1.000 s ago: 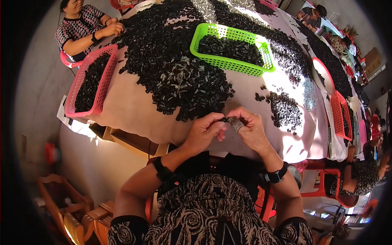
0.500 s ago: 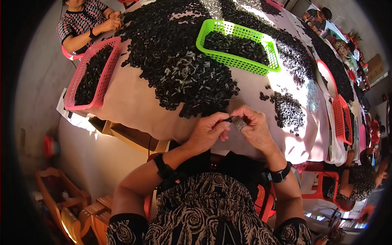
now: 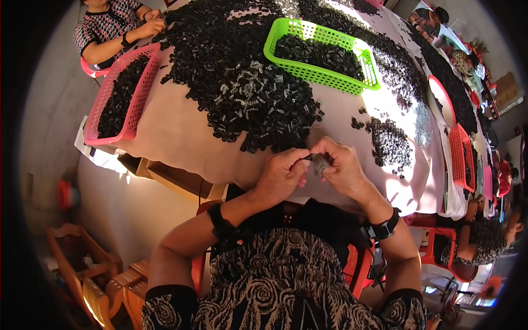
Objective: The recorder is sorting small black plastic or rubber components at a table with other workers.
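Note:
Close together over the table's near edge, both my hands are closed. A small black plastic piece [image 3: 308, 158] is pinched in the fingertips of my left hand [image 3: 279, 175]. Against it press the thumb and forefinger of my right hand [image 3: 345, 166], whose curled fingers also hold a grey clump of what look like small metal springs [image 3: 320, 164]. Fingers hide most of the black piece. Just beyond my hands spreads a large pile of black plastic pieces [image 3: 275, 118], with silvery coil springs [image 3: 247, 91] scattered over it.
A green basket [image 3: 324, 81] of black pieces stands beyond the pile, a pink basket [image 3: 140, 102] at the left edge. Right lie a smaller black heap [image 3: 389, 142] and a red basket [image 3: 457, 157]. One person [image 3: 113, 30] sits far left; others sit along the right.
My right hand has shifted slightly, its fingers drawn in closer around the grey clump. Both hands still meet at the black piece. The whole view has moved a little.

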`<state>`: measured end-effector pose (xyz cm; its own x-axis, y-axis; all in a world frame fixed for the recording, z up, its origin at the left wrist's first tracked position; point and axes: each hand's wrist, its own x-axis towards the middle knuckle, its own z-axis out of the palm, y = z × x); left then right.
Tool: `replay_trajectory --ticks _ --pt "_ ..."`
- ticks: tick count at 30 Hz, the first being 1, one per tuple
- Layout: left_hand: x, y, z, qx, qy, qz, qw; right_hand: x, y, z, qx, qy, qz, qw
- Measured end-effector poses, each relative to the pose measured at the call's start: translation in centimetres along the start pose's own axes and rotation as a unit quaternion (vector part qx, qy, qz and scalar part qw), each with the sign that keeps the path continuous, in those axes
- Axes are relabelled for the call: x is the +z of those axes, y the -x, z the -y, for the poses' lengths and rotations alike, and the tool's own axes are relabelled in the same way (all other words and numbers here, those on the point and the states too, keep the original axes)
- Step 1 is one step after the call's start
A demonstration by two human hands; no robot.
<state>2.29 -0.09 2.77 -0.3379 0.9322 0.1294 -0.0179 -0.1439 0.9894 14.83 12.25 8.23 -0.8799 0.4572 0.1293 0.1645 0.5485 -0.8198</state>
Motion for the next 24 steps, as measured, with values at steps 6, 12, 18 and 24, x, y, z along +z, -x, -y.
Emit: replay_trajectory --ticks 6,12,18,24 --pt "0.2 -0.3 -0.3 0.014 -0.061 -0.028 0.998 0.5 0.0 -0.6 -0.048 0.025 -0.029 0.998" --pt "-0.4 -0.7 -1.7 -0.039 -0.001 0.017 0.999 -0.7 0.2 1.3 0.03 -0.06 0.001 0.998" --pt "-0.9 -0.5 -1.8 0.004 0.06 0.063 0.996 -2.2 -0.1 1.0 0.205 -0.33 0.089 0.917" --pt "-1.3 -0.7 -2.1 0.152 -0.009 0.096 0.984 -2.4 0.7 1.5 0.239 -0.335 0.184 0.893"
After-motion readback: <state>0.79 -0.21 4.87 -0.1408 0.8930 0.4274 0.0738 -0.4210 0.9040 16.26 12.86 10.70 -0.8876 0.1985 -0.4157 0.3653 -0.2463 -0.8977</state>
